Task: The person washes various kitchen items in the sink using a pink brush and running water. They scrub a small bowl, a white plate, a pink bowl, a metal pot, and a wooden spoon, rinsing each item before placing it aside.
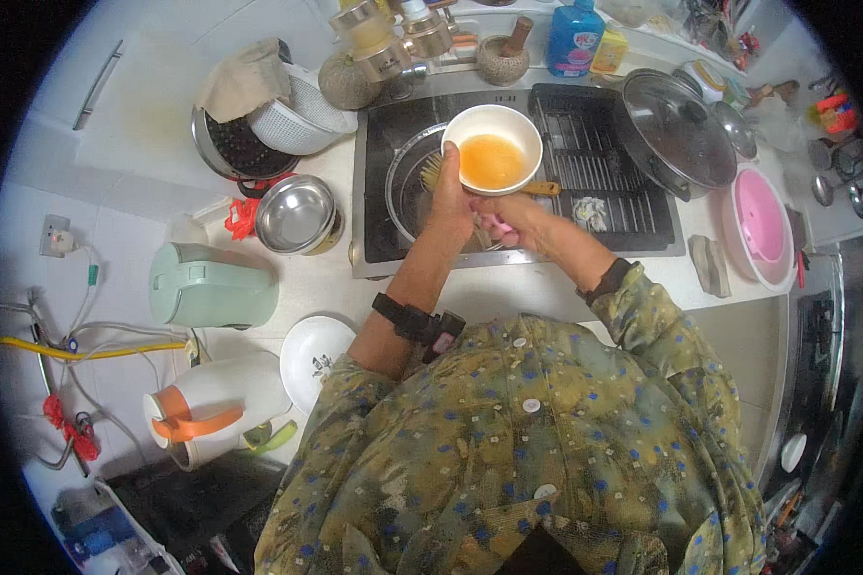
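A white bowl (533,147) with frothy orange liquid (490,161) in it is tilted over the black sink (374,136). My left hand (451,190) grips its left side, thumb on the rim. Just below the bowl, my right hand (521,219) has its fingers curled; something pink shows among them, too unclear to name. Under the hands, a round basin (395,172) stands in the sink, partly hidden. Yellowish bristles (430,172) show left of the bowl, and a wooden handle (543,188) emerges on its right.
Right of the basin lies a draining rack (582,151) with a crumpled white scrap (590,213). A lidded pan (679,129) and pink basin (759,215) stand further right. Leftward are steel bowls (296,215), a green pitcher (212,284), a white plate (313,363) and a thermal jug (223,402).
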Demonstrator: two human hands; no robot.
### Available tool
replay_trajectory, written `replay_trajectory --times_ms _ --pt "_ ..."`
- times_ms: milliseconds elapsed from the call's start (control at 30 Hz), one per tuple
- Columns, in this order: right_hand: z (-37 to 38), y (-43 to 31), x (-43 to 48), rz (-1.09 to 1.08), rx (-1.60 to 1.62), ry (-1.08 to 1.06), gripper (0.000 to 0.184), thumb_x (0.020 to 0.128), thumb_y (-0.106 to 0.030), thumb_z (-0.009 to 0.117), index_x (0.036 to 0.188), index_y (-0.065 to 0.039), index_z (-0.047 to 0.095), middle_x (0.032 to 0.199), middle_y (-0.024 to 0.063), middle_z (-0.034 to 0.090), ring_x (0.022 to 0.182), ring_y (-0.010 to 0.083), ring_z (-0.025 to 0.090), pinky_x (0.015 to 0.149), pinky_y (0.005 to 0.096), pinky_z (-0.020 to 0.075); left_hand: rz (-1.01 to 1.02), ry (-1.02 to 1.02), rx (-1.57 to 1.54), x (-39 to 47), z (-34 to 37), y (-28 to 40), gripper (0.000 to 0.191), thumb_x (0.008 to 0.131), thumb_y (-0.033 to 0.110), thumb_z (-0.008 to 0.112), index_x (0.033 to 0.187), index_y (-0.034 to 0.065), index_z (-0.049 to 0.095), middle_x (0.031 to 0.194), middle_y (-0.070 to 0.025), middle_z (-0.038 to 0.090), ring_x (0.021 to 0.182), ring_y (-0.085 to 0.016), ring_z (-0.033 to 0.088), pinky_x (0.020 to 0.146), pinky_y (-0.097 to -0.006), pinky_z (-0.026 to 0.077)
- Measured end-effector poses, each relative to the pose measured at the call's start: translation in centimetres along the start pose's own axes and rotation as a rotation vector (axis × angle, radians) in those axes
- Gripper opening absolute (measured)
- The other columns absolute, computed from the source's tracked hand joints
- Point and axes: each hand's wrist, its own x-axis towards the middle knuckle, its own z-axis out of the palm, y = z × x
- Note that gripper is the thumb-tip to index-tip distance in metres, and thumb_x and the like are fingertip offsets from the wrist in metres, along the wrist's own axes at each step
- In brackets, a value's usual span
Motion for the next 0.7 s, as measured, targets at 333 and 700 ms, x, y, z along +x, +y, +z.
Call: replay_trajectory --times_ms 333,700 --pt "-10.7 -2.0 -6.7 -0.405 -0.336 0.412 0.035 0.079 -0.017 0.062 0.112 -0.006 0.055 0.07 -0.0011 0.056 0.055 0.0057 0.046 0.049 0.0212 0.0374 -0.053 0.22 0.402 2.5 -2.7 2.4 0.043 0.088 0.04 0.043 0.119 0.01 0.037 0.109 -0.0125 0.051 0.098 -0.027 0.055 0.07 -0.0449 0.05" --pt "-11.9 -5.6 -9.9 -0.786 -0.768 0.674 0.033 0.076 -0.022 0.064 0.106 -0.01 0.06 0.08 0.0104 0.064 0.07 0.0189 0.06 0.066 0.0286 0.0455 -0.02 0.238 0.453 4.1 -3.2 1.5 0.042 0.086 0.035 0.043 0.117 0.0078 0.041 0.104 -0.0126 0.055 0.084 -0.022 0.06 0.057 -0.0337 0.053"
